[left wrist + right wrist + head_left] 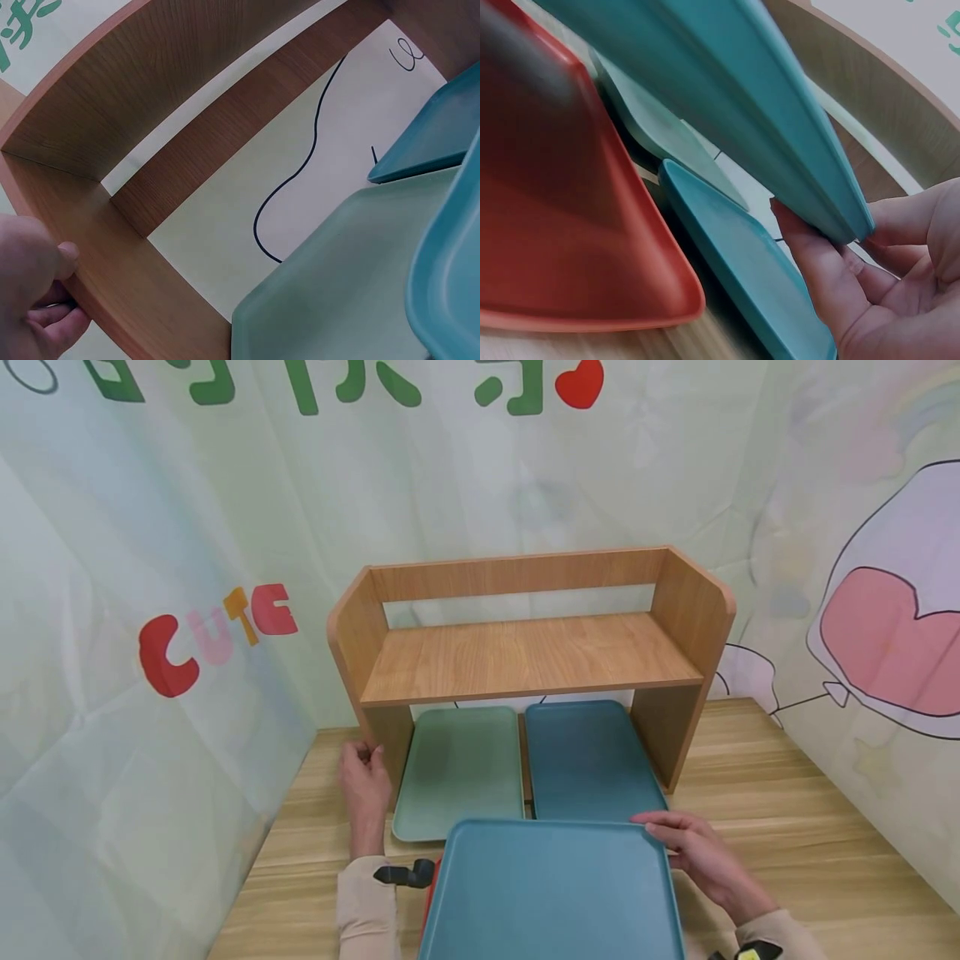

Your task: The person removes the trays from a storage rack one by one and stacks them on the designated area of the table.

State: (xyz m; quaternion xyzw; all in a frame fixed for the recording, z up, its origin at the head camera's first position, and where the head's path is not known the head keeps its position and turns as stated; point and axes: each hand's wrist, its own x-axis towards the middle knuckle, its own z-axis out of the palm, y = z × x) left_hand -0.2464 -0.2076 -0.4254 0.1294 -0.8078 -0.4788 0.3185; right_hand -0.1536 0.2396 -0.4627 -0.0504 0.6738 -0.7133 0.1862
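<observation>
A blue tray (pixel 555 893) is held up close to me, and my right hand (pixel 701 856) pinches its far right corner, thumb on one face and fingers on the other. Below that tray lies a red tray (pixel 592 225), mostly hidden from the head view. On the left, my left hand (pixel 365 785) grips the front edge of the side panel of a wooden desk shelf (pixel 525 660), fingers curled at its outer side. Under the shelf board, a green tray (pixel 461 768) and a second blue tray (pixel 592 760) lie side by side.
The shelf stands on a wood-grain table (pixel 750 777) against a printed cloth backdrop (pixel 525 485). Its upper board bears nothing. Cloth also closes in the left and right sides. The second blue tray sits near the shelf's right panel (pixel 663 735).
</observation>
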